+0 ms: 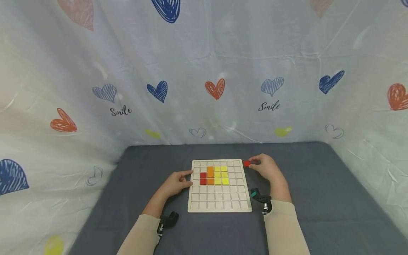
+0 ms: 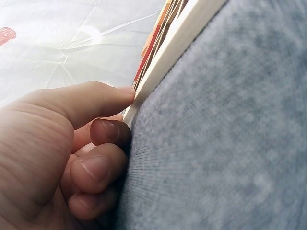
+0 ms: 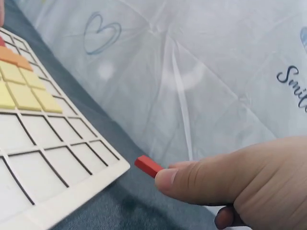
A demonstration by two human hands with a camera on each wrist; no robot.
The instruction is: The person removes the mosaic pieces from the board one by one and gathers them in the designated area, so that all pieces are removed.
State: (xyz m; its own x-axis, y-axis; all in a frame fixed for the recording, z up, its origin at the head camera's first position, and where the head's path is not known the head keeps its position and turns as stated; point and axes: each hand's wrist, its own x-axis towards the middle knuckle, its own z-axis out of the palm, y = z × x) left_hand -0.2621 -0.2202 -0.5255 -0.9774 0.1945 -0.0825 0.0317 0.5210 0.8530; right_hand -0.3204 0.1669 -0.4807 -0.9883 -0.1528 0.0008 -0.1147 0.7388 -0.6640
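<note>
“Where our left hand [image 1: 173, 183] meets the left edge of the one board [image 1: 219, 197], how do its fingers lie?”

“Thumb and forefinger stand apart, touching that edge. Rightward we count two dark red squares [image 1: 203, 181], orange pieces [image 1: 210, 171] filling three cells, then six yellow squares [image 1: 217, 175].”

“And our right hand [image 1: 267, 168]?”

“Its thumb and finger pinch one bright red tile [image 1: 247, 163].”

“How much room have we?”

“Two columns of pale cells [image 1: 232, 181] run between the yellow and the board's right edge; the tile is just past the upper right corner, a gap between them.”

“Around us?”

“Dark grey cloth [image 1: 220, 230] beneath, pale curtain [image 1: 185, 117] with hearts [image 1: 215, 89] behind.”
</note>
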